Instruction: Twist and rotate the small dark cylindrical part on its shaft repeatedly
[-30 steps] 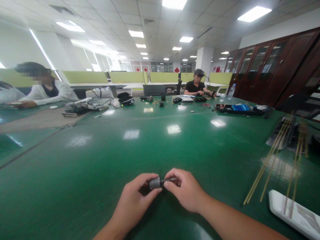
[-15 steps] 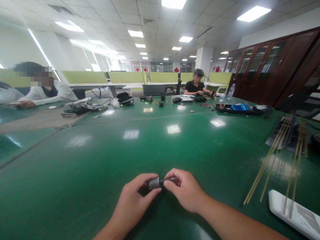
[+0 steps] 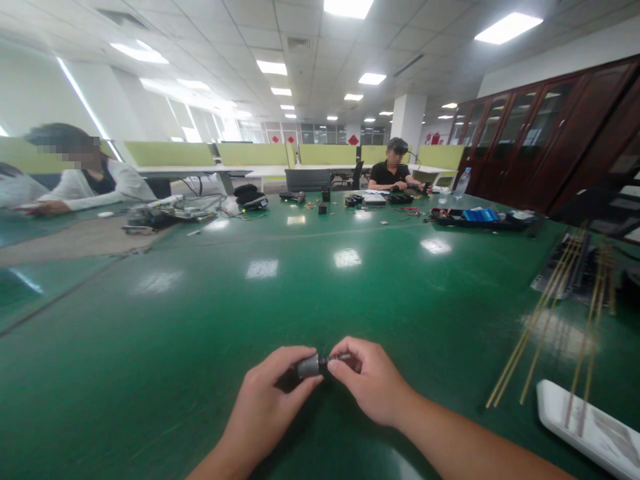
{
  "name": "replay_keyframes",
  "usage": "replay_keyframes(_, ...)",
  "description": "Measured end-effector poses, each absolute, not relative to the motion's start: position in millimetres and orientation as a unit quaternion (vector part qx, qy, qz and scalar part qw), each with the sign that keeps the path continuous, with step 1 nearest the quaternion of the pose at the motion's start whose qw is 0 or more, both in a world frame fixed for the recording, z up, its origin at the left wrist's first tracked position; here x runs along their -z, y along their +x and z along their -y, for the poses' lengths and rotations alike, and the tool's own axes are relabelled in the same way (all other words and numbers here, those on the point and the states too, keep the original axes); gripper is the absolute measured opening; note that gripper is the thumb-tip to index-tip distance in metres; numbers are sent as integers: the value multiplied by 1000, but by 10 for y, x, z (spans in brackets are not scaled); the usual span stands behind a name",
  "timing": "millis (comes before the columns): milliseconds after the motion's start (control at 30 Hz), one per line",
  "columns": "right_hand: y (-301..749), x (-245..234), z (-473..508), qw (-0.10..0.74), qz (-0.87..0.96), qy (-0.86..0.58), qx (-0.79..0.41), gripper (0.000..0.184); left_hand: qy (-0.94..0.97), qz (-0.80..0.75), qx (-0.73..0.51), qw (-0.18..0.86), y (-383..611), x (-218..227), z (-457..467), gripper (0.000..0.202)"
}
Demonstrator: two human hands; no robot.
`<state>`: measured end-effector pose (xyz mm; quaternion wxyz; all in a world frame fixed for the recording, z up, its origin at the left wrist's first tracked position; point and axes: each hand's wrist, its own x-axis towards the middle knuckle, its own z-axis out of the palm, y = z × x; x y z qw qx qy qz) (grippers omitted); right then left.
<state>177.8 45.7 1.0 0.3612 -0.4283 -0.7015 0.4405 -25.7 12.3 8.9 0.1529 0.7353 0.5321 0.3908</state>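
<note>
A small grey metal cylinder (image 3: 309,367) with a dark end lies sideways between the thumb and fingers of my left hand (image 3: 265,400). To its right, my right hand (image 3: 375,383) pinches a thin dark rod-like part (image 3: 342,358) between thumb and fingertips. The rod lines up with the cylinder's right end, and a narrow dark piece shows between the two hands. Whether rod and cylinder are joined I cannot tell. Both hands are just above the green tabletop (image 3: 280,300), near its front edge.
Thin yellowish sticks (image 3: 540,320) lie at the right, partly over a white tray (image 3: 565,407). A black tray with blue items (image 3: 483,217), a plastic bottle (image 3: 464,183) and tangled electronic parts (image 3: 165,213) stand farther back. Two people sit across and to the left.
My hands and the cylinder hold almost the same place and pose. The person at the left has shifted slightly.
</note>
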Motion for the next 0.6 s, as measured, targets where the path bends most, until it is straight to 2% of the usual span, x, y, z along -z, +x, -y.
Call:
replay_keyframes(333, 1788, -45, -452, 359, 701, -433, -439, 13, 736, -533, -388, 151, -257, -117, -134, 22)
replay_keyframes(600, 1788, -1, -465, 364, 695, -425, -452, 23, 723, -546, -396, 151, -275, -108, -133, 23)
